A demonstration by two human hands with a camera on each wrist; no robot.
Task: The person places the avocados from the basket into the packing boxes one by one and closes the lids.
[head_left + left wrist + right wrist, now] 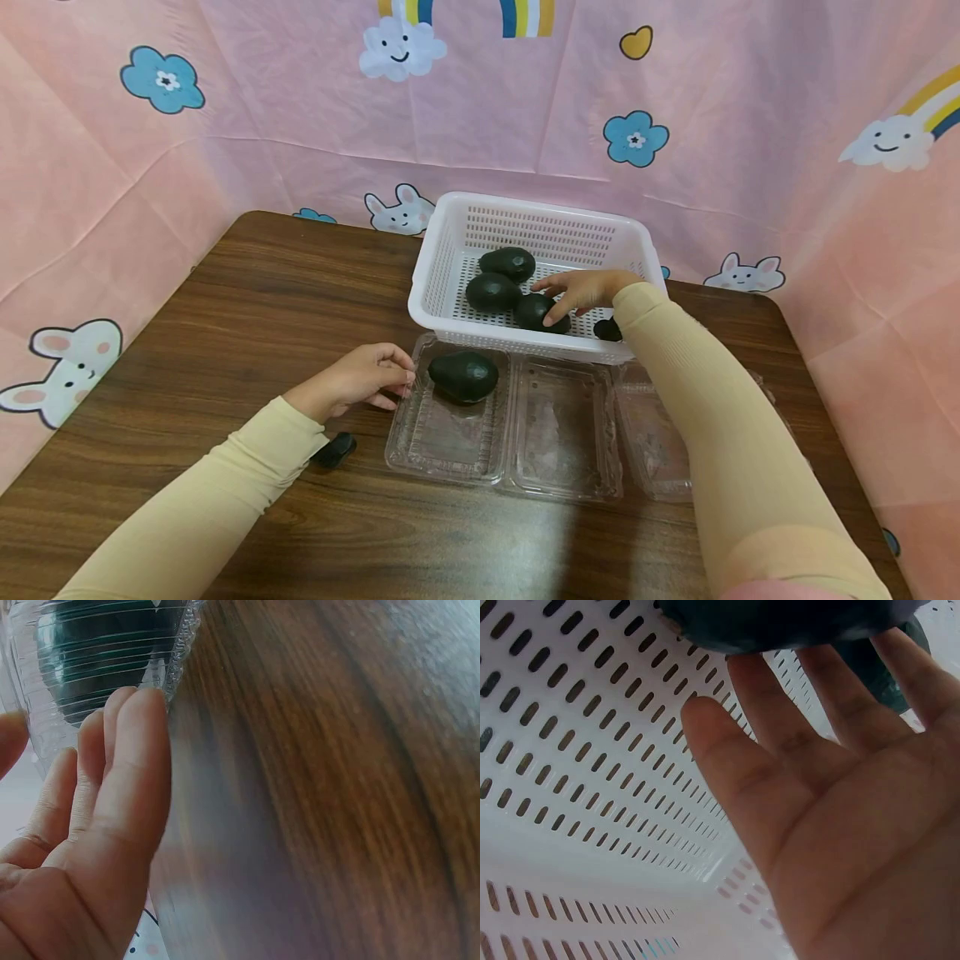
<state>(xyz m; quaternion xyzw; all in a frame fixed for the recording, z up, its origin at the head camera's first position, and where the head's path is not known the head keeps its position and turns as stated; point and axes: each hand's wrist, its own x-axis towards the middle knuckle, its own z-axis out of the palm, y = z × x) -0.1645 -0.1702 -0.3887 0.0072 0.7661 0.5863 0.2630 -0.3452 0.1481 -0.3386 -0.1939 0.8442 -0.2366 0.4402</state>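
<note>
My right hand (581, 292) reaches into a white slotted basket (427, 283), its fingers spread and touching a dark green avocado (531, 312). The thumb lies on that avocado's near side; in the right wrist view, fingertips meet the underside of a dark avocado (780, 622). Two more avocados, one behind (507, 264) and one to the left (492, 292), lie in the basket. My left hand (367, 379) is at the left edge of a clear plastic clamshell box (450, 446), fingers loosely bent. An avocado (463, 377) lies on its side in that box.
Joined to the box's right side is its other clear half (562, 429). Another clear plastic container (656, 442) lies farther right, partly under the right sleeve. The brown wooden table (300, 292) meets a pink patterned cloth (300, 100) at the back and sides.
</note>
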